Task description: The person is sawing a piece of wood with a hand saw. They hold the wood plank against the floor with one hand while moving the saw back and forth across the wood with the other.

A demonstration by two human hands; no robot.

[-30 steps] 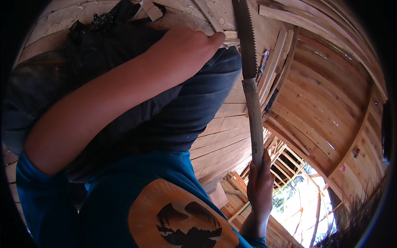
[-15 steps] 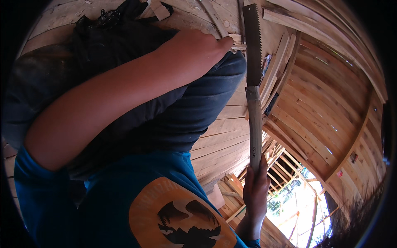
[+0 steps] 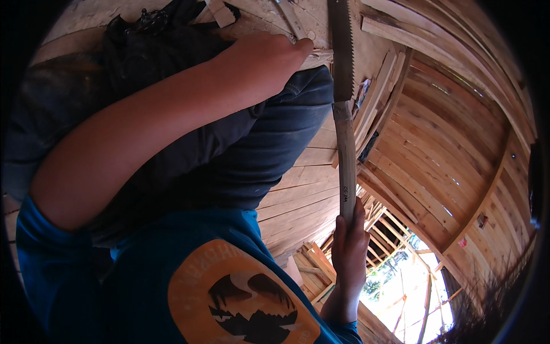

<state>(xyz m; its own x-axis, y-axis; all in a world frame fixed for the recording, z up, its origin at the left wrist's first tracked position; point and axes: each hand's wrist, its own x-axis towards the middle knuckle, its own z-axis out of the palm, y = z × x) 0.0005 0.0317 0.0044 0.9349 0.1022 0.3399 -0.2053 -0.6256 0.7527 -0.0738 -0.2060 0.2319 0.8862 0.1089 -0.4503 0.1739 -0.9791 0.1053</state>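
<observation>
My right hand [image 3: 350, 243] is wrapped round the end of the long wooden handle of a handsaw [image 3: 343, 57]. The saw stands lengthwise ahead of me, its toothed edge facing right, and its far tip runs out of the picture. My left hand [image 3: 281, 57] is closed over a wooden strip [image 3: 321, 57], whose pale end sticks out past the thumb towards the blade. Whether blade and strip touch I cannot tell. The fingers of the left hand are mostly hidden behind its back. Just below it is my bent knee [image 3: 312, 94] in dark trousers.
Floorboards [image 3: 301, 195] run beneath me. Loose wood strips [image 3: 292, 20] lie ahead, near a wood offcut [image 3: 220, 12] and a black plastic bag [image 3: 146, 22]. A plank wall [image 3: 441, 143] rises on the right, with long boards [image 3: 375, 97] at its foot and a bright opening [image 3: 407, 298] lower down.
The saw and my right hand have moved forward, away from me, so the blade's tip has left the picture. My left hand has shifted slightly forward and left.
</observation>
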